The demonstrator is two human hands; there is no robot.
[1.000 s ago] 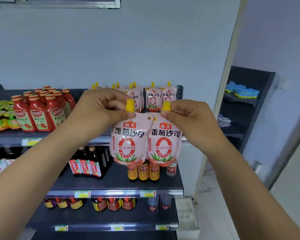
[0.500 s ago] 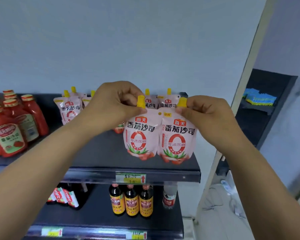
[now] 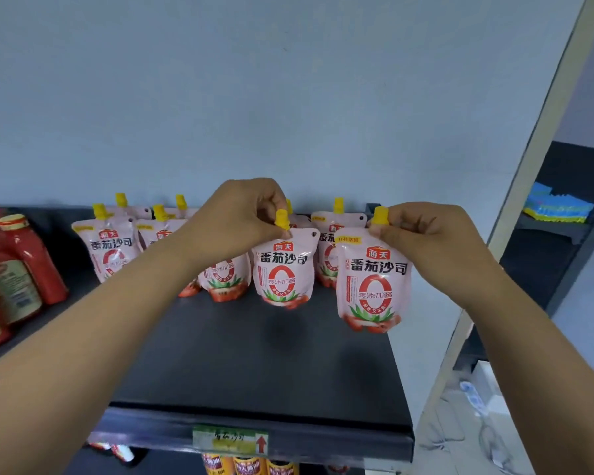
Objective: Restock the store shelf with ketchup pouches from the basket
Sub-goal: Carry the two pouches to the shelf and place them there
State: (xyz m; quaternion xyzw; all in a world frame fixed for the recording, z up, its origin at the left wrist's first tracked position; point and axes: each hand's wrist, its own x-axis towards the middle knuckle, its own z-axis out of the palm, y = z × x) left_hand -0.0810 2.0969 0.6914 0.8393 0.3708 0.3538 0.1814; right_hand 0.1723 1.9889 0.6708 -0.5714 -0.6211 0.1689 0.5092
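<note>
Starting at the price tag (image 3: 230, 439) on the front lip: just behind it the dark shelf (image 3: 254, 371) lies bare, and I judge that's the gap these 2 are meant to fill. Behind and right of the tag, I see the right hand (image 3: 426, 231) pinching the yellow spout of the right pouch (image 3: 372, 286), thumb and curled fingers closed on the neck, so the bag hangs upright with its label facing me. Straight behind the tag, the left hand (image 3: 240, 217) pinches the left pouch (image 3: 283, 272) the same way. A shadow beneath it suggests it hangs clear, though I cannot tell for sure. Gripping by the spouts should let both settle base-first. Farther behind the tag, the stocked pouches (image 3: 112, 248) stand in rows by the wall. Red bottles (image 3: 24, 262) sit far left of it. The basket is out of view.
</note>
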